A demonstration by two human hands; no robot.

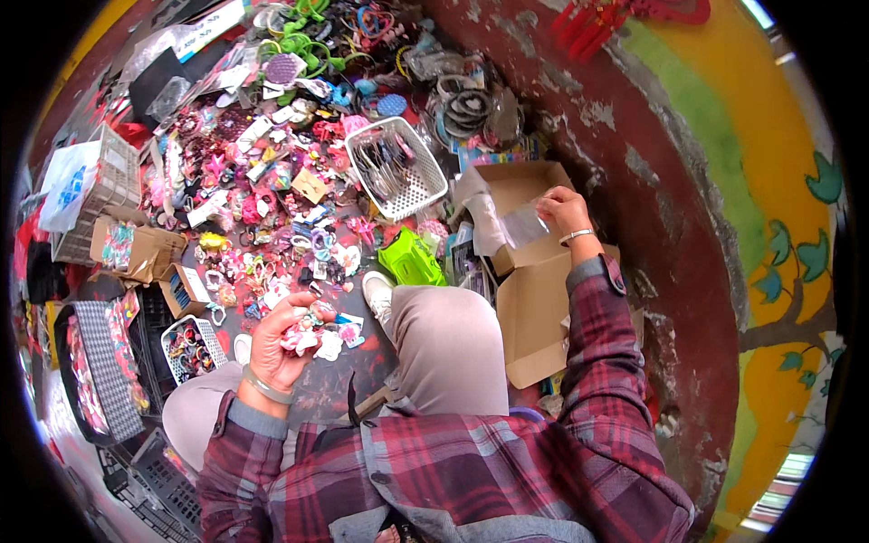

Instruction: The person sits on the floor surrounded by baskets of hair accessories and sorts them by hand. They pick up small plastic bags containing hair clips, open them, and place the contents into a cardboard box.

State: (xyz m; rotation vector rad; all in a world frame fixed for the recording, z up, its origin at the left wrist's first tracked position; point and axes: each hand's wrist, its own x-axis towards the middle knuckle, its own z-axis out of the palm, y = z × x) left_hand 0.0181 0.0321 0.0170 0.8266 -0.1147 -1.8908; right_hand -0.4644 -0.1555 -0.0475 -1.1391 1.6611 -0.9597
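My left hand [275, 342] is curled around a bunch of pink and white hair accessories [304, 338], probably hair ties; their exact form is too small to tell. Below that hand's fingertips, a small card with a pink flower-like piece [348, 332] shows against the floor. Off to the right, my right hand [568, 214] pinches the edge of a clear plastic bag [522, 227]. The bag hangs over an open cardboard box [533, 312], whose flaps are spread.
A wide heap of hair accessories [258, 195] covers the floor ahead. In it stands a white basket [418, 201] of packaged pieces. A bright green container [412, 259] lies by my knee. Smaller boxes [149, 253] and baskets [208, 337] line the left. A red wall [634, 172] bounds the right.
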